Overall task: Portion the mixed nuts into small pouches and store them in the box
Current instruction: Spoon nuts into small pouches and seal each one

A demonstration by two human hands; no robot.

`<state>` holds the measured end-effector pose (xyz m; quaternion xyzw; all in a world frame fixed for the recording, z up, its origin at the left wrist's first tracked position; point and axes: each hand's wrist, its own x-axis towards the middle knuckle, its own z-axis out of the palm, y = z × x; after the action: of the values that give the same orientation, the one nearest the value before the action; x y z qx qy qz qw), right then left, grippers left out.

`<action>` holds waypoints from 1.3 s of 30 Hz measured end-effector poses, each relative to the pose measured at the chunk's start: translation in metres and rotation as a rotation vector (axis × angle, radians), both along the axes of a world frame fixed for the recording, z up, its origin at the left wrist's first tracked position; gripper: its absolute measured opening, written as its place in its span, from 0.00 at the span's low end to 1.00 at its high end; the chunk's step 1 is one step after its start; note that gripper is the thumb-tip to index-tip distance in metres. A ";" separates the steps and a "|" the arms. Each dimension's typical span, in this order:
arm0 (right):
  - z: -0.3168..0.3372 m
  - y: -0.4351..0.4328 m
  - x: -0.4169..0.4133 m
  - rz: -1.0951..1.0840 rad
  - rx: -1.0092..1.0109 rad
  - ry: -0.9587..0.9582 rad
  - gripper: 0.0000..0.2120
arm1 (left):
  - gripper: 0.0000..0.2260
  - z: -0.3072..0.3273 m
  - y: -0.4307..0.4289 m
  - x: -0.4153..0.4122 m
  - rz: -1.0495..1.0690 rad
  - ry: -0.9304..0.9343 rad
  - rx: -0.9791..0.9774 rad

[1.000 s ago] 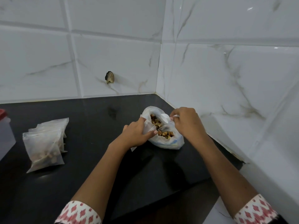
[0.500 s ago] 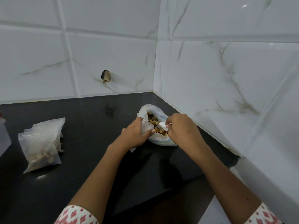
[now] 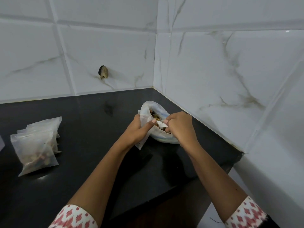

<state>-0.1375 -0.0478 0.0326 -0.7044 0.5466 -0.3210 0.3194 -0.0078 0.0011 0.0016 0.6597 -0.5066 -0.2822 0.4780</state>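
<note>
Closer together than a moment before, the left hand (image 3: 137,129) gripped a small translucent plastic pouch (image 3: 142,142) while the right hand (image 3: 181,127) pinched its opposite lip, both just above the open white plastic bag of mixed nuts (image 3: 164,139) on the black countertop (image 3: 90,162).

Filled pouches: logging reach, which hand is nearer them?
Left. The left hand is right of the filled pouches; the right hand is farther right, at the nut bag.

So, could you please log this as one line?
left hand: holds small pouch; right hand: pinches its mouth; nut bag: open
</note>
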 end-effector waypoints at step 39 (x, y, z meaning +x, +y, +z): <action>0.027 -0.009 -0.022 0.089 0.415 -0.678 0.10 | 0.34 0.010 -0.004 0.022 -0.031 -0.235 0.003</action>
<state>-0.1593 -0.0564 0.0597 -0.5019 0.4323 -0.4041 0.6308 0.0146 -0.0032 0.0117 0.6811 -0.5688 -0.2109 0.4099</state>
